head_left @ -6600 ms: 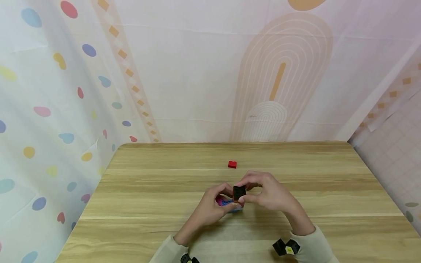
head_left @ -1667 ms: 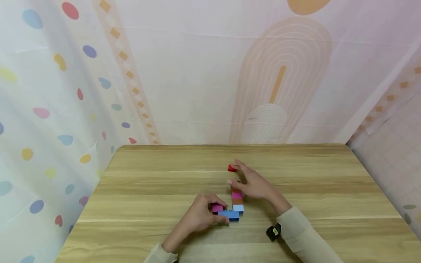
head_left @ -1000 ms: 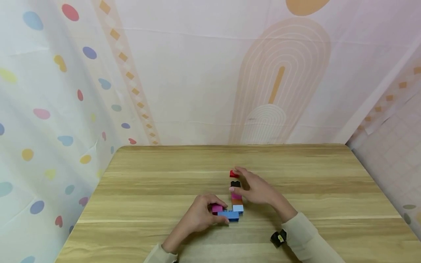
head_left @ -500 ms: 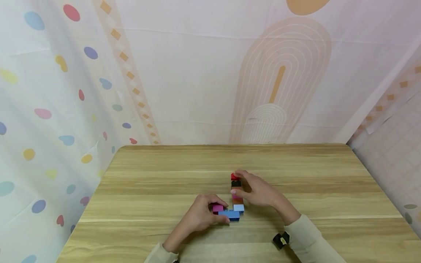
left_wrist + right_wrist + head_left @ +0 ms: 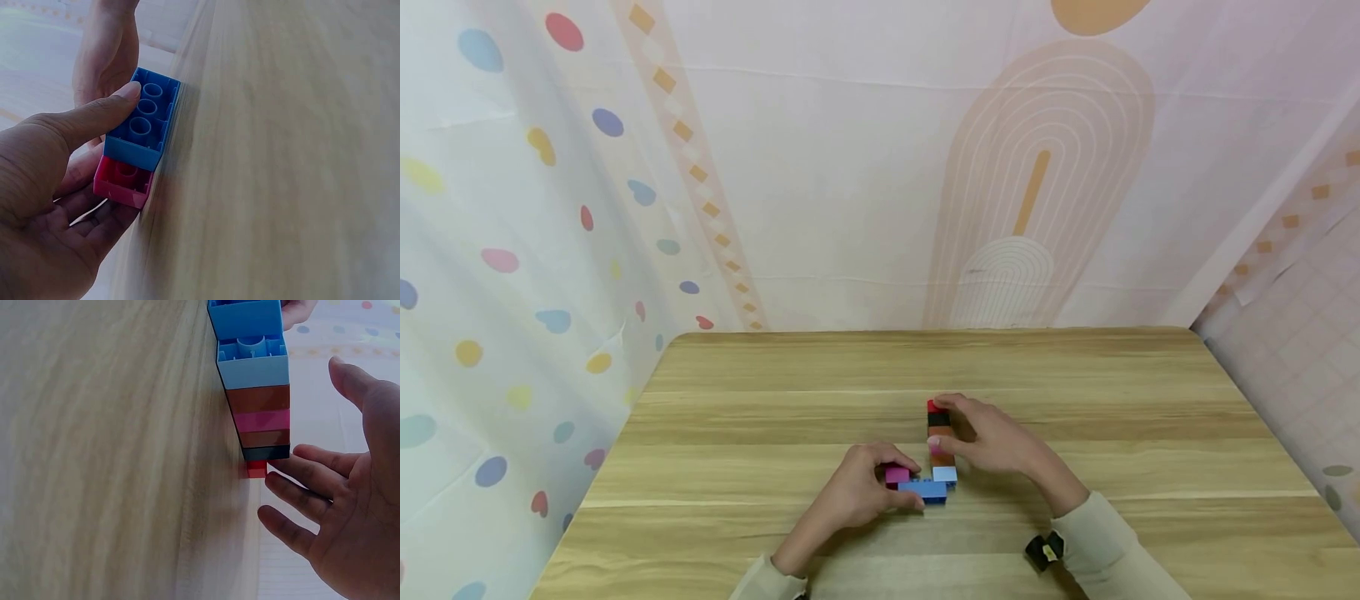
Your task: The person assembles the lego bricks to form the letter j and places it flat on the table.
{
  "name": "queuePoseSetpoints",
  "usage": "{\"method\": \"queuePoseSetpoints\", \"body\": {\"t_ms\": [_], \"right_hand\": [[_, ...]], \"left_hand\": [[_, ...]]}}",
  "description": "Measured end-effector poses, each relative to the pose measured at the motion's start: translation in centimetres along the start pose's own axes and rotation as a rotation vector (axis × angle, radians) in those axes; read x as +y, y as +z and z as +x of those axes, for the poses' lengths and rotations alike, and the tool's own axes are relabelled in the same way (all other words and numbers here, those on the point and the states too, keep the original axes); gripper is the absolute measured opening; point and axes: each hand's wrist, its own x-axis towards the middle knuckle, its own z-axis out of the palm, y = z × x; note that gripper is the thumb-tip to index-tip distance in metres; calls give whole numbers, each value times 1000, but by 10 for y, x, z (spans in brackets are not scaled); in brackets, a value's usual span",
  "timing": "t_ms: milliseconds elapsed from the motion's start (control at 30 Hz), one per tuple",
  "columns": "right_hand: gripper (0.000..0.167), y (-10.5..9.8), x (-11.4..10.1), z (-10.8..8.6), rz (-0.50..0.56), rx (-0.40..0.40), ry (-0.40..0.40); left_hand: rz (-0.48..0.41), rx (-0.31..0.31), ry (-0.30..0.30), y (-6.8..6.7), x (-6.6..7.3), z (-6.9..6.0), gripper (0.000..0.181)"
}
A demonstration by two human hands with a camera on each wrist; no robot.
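Note:
My left hand (image 5: 861,492) grips a long blue building brick (image 5: 922,490), thumb on its near side, with a small pink brick (image 5: 897,474) beside it under the fingers. From the blue brick's right end a row of joined bricks lies away from me: a light blue brick (image 5: 945,474), brown and pink ones, then a black brick (image 5: 938,419). A small red brick (image 5: 935,407) lies at the far end; in the right wrist view the red brick (image 5: 256,469) is against the black one. My right hand (image 5: 996,437) touches it with extended fingers, thumb apart from the row.
The bricks lie on a wooden table (image 5: 760,417). Behind it hangs a pale patterned cloth (image 5: 850,208), with a dotted cloth (image 5: 550,275) on the left. A small black wrist device (image 5: 1045,550) sits at the right sleeve.
Earlier, both hands held the bricks and the red one lay apart, farther back. The row now lies down, and the right hand has drawn the red brick nearer, up to the black one.

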Motion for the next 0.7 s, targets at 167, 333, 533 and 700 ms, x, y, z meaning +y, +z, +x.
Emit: {"method": "queuePoseSetpoints", "body": {"t_ms": [167,333,533,700], "right_hand": [[78,0,0,-1,-4,1,-11],[78,0,0,-1,1,9,-11],[78,-2,0,-4,4,23,9],[78,-6,4,-12,11,53,23]], "left_hand": [[1,-7,1,0,-1,0,32],[11,-14,20,-2,-2,0,34],[15,-25,72,-7,-5,-2,43],[-12,3,46,-15,-9,-4,49]]}}
